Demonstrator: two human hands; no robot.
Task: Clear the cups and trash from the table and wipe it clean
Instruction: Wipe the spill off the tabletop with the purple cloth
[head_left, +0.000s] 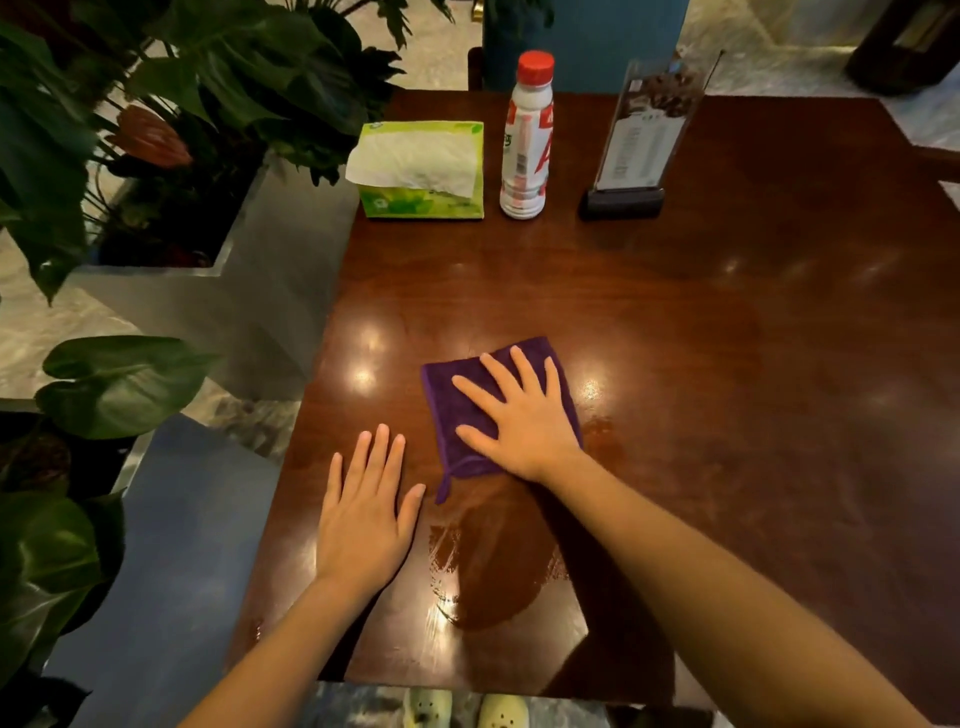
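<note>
Nearest me, left hand (363, 519) lies flat on the dark glossy wooden counter (727, 364), fingers (382, 457) spread, holding nothing. Right hand (524, 415) presses palm-down on the folded purple microfibre cloth (449, 410), fingers splayed across it — no pinch. Wet streaks show just behind the cloth, towards me. I see no cups; white plastic bottle with red cap (524, 140) and green tissue box (423, 171) stand at the far edge. Judgement: wiping step in hand. Next — push cloth over the dry far area, keeping pressure even.
</note>
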